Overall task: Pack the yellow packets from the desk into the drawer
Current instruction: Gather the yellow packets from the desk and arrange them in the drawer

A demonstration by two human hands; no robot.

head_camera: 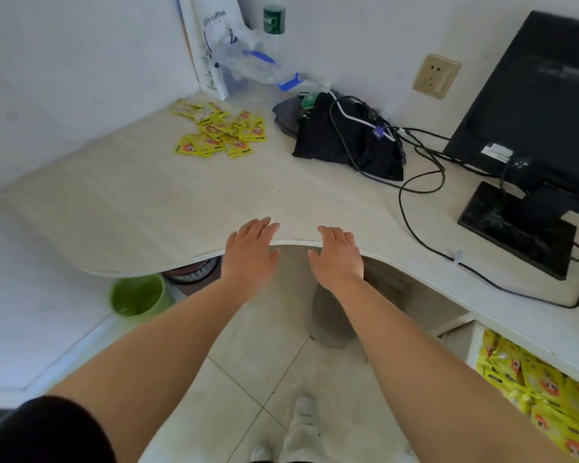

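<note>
Ten straight, empty fingers (260, 227) at desk (141, 208)

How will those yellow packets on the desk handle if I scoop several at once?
Probably light and thin: the yellow packets lie flat and overlapping on the desk. Their glossy wrappers look slippery, so a stack may slide apart.

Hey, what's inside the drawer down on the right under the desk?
Yellow packets fill the drawer, piled against its white wall. The desk top covers the drawer's back part, and the pile hides its bottom, so anything beneath cannot be seen.
</note>
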